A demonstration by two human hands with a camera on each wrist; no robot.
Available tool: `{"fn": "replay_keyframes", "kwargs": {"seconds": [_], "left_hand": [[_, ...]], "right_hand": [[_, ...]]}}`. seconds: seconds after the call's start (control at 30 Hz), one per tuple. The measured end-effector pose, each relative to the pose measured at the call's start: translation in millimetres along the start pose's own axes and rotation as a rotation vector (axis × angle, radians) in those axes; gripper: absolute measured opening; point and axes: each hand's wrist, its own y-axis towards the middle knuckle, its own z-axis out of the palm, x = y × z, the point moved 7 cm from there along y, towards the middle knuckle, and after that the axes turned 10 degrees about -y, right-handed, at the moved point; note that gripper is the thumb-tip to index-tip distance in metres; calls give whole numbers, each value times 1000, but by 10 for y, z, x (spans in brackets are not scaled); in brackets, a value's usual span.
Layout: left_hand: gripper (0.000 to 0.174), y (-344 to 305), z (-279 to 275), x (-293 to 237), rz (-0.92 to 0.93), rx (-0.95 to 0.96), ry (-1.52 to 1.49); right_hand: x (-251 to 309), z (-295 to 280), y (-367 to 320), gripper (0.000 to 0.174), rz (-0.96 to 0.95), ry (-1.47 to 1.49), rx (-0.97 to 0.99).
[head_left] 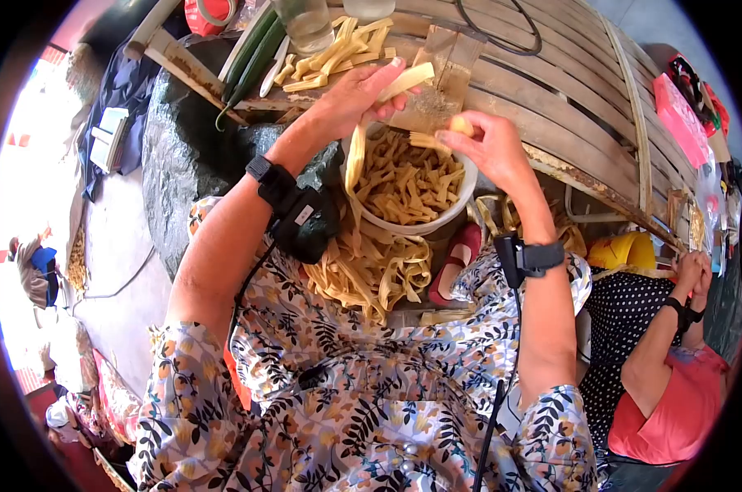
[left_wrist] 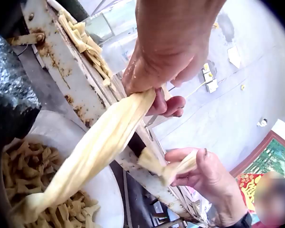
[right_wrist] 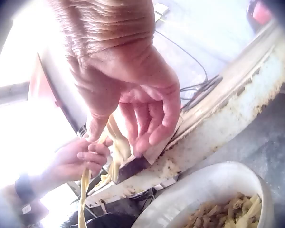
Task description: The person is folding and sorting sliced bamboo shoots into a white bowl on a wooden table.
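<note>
My left hand (head_left: 356, 100) grips a long, pale yellow tofu-skin strip (left_wrist: 97, 140). One end sticks out past its fingers, and the rest hangs over the left rim of a white bucket (head_left: 470, 182). To the right, my right hand (head_left: 497, 154) pinches a short tofu-skin piece (left_wrist: 167, 167) between thumb and fingers. That piece is drawn in at its middle like a knot, with a flared end over the bucket. Many knotted tofu-skin pieces (head_left: 404, 182) fill the bucket below both hands.
A slatted wooden bench (head_left: 543, 90) with a rusty metal edge stands ahead. On it lie loose strips (head_left: 342, 53), green cucumbers (head_left: 252, 53) and a glass (head_left: 305, 29). Long strips (head_left: 375, 279) heap below the bucket. Another person (head_left: 666, 394) sits at the right.
</note>
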Motion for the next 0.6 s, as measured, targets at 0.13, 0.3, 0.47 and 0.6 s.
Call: {"fn": "replay_keyframes", "kwargs": {"seconds": [0.13,0.3,0.47,0.6], "left_hand": [[44,-132,144,128,-107,85,-47],[40,-234,409,241,-158,204,-123],[22,-349,383,366,-285,310,-272],[15,-269,151,159,116,-33,364]], "right_hand": [[34,-230,-49,17,-58,300,-199],[206,-89,-35,13,-33,613,-93],[191,-273,-70,14,-229,547,-99],[186,-424,-104,15,-186,485,-205]]}}
